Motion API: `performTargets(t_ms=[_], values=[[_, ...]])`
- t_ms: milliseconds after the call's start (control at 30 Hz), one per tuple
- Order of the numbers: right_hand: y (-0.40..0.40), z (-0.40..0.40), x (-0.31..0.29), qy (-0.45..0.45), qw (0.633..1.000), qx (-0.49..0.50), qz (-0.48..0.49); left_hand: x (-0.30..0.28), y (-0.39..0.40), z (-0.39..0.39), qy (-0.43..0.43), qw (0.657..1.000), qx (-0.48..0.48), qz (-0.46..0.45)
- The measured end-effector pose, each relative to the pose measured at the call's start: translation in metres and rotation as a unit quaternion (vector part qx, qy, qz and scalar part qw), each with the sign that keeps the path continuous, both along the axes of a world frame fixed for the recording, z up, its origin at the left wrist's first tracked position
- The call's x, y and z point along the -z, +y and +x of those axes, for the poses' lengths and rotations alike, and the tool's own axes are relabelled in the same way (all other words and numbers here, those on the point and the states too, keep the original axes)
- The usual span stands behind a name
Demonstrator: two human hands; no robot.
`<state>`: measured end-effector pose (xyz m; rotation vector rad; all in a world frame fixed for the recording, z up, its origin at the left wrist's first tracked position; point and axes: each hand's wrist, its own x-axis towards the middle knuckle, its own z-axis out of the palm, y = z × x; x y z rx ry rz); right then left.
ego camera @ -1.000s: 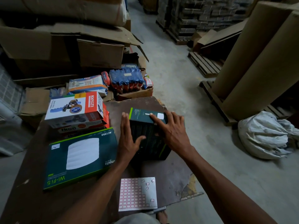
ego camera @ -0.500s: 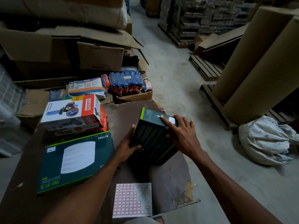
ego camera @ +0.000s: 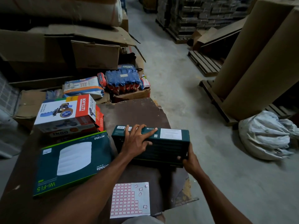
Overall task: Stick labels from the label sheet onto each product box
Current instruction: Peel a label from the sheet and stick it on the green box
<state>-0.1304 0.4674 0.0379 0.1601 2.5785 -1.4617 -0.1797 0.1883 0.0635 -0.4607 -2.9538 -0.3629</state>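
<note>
- Label sheet (ego camera: 129, 200): it lies flat at the near edge of the brown board (ego camera: 139, 113), just in front of you, most red-bordered labels in their grid and a few loose at its right.
- Your right hand (ego camera: 188, 160) curls its fingers round the near right corner of the dark green box (ego camera: 163, 147).
- Your left hand (ego camera: 137, 138) lies on that box's top with fingers straight and spread, gripping nothing.
- The dark green box sits mid-board, long side across, a white patch on its upper face.
- The Wi-Fi 5 box (ego camera: 72, 162) lies flat just left of it.
- The Khyati box (ego camera: 68, 113) is stacked on other boxes further left and back.
- Blue packets (ego camera: 123, 78) and cardboard cartons (ego camera: 95, 55) stand beyond the board.
</note>
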Motion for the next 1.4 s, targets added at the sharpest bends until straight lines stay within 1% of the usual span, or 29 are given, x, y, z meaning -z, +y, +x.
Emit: performTargets(t_ms=[133, 167, 233, 267, 300, 333, 367, 400, 433, 500, 567, 600, 667, 767, 833, 1000, 1100, 1200, 1267, 1300, 1333, 1400], values=[[-0.017, 0.004, 0.007, -0.019, 0.995, 0.073, -0.061, 0.013, 0.001, 0.004, -0.009, 0.999, 0.002, -0.044], [-0.021, 0.004, 0.005, -0.006, 0.993, 0.088, -0.077, 0.015, 0.002, 0.005, -0.005, 0.999, 0.003, -0.052], [-0.029, 0.003, -0.002, 0.061, 0.990, 0.107, -0.073, 0.019, 0.004, 0.007, 0.005, 0.998, 0.001, -0.057], [-0.033, 0.000, -0.006, 0.108, 0.988, 0.102, -0.034, 0.020, 0.005, 0.007, 0.005, 0.998, 0.001, -0.057], [-0.037, -0.004, -0.010, 0.152, 0.985, 0.073, 0.040, 0.020, 0.004, 0.007, 0.002, 0.998, 0.001, -0.057], [-0.041, -0.009, -0.011, 0.180, 0.972, 0.021, 0.147, 0.021, 0.003, 0.006, 0.000, 0.998, 0.003, -0.056], [-0.047, -0.012, -0.012, 0.183, 0.950, -0.038, 0.251, 0.021, 0.002, 0.005, -0.003, 0.999, 0.008, -0.053], [-0.054, -0.015, -0.011, 0.164, 0.925, -0.091, 0.331, 0.020, -0.001, 0.003, -0.007, 0.999, 0.015, -0.049], [-0.059, -0.016, -0.009, 0.142, 0.905, -0.125, 0.381, 0.018, -0.004, 0.003, -0.012, 0.999, 0.020, -0.045], [-0.064, -0.019, -0.007, 0.120, 0.888, -0.144, 0.420, 0.015, -0.017, 0.003, -0.015, 0.999, 0.009, -0.051], [-0.065, -0.019, -0.007, 0.121, 0.881, -0.139, 0.436, 0.016, -0.041, 0.007, -0.013, 0.997, -0.049, -0.065], [-0.065, -0.019, -0.009, 0.117, 0.878, -0.137, 0.443, 0.018, -0.053, 0.011, -0.018, 0.995, -0.077, -0.058], [-0.070, -0.021, -0.016, 0.097, 0.875, -0.141, 0.452, 0.023, -0.070, 0.015, -0.045, 0.994, -0.094, -0.031], [-0.098, -0.025, -0.027, 0.087, 0.870, -0.196, 0.445, 0.019, -0.070, 0.021, -0.078, 0.992, -0.095, 0.036], [-0.118, -0.029, -0.029, 0.088, 0.867, -0.229, 0.433, 0.018, -0.065, 0.024, -0.080, 0.988, -0.103, 0.077], [-0.139, -0.032, -0.025, 0.123, 0.855, -0.242, 0.442, 0.020, -0.070, 0.030, -0.084, 0.978, -0.108, 0.157], [-0.135, -0.031, -0.030, 0.142, 0.853, -0.241, 0.440, 0.014, -0.071, 0.037, -0.050, 0.965, -0.106, 0.236], [-0.125, -0.029, -0.033, 0.165, 0.865, -0.222, 0.418, 0.005, -0.075, 0.040, -0.022, 0.935, -0.125, 0.332], [-0.115, -0.029, -0.041, 0.178, 0.881, -0.204, 0.389, -0.002, -0.080, 0.038, -0.041, 0.898, -0.147, 0.413], [-0.110, -0.030, -0.045, 0.183, 0.889, -0.198, 0.369, -0.004, -0.084, 0.035, -0.055, 0.886, -0.144, 0.437], [-0.105, -0.031, -0.049, 0.188, 0.899, -0.192, 0.347, -0.003, -0.089, 0.032, -0.067, 0.886, -0.131, 0.440], [-0.096, -0.033, -0.054, 0.201, 0.919, -0.174, 0.292, -0.002, -0.097, 0.026, -0.079, 0.910, -0.087, 0.399]])
